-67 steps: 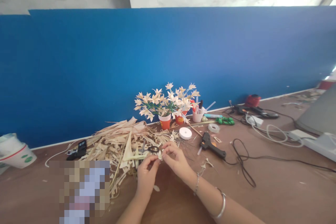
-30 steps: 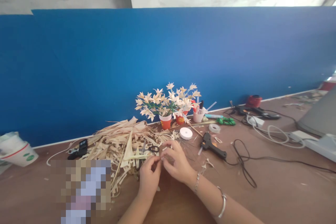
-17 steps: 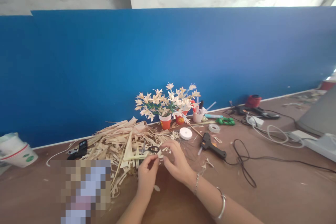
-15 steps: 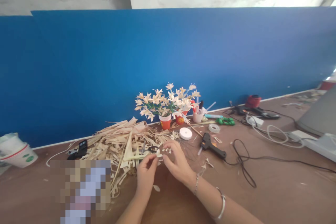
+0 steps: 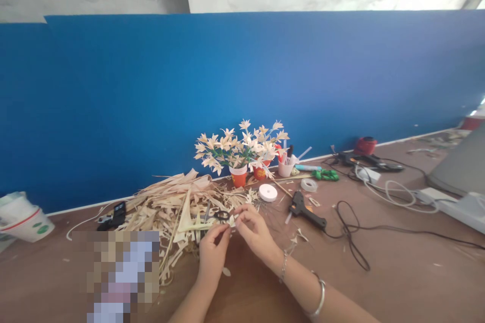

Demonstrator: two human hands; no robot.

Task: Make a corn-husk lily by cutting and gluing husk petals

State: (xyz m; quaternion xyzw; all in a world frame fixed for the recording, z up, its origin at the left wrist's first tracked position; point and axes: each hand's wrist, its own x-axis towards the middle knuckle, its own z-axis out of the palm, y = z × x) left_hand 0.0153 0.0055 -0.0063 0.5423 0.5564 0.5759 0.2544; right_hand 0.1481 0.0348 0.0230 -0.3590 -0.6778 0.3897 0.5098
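Note:
Between my fingertips is a small pale flower [image 5: 232, 221] made of dried-husk petals. My left hand [image 5: 214, 250] pinches it from the lower left, thumb and forefinger together. My right hand [image 5: 254, 229] is at its other side, thumb and fingers closed at the petals; the exact grip is too small to see. Scissors with black handles [image 5: 222, 215] lie just beyond the hands, partly under husk pieces. A loose petal [image 5: 226, 272] rests on the table below my left hand. Behind stand finished husk flowers [image 5: 237, 147] in a red paper cup [image 5: 238, 177].
A heap of dried husks [image 5: 166, 207] spreads to the left. On the right lie a glue gun [image 5: 306, 211] with its black cord, a white tape roll [image 5: 268, 192] and a clear tape roll [image 5: 308, 184]. A blue partition [image 5: 151, 111] stands behind the table.
My right-hand fingers have curled in closer to the petals. The flower has shifted slightly right and up, and my left hand has moved a little with it.

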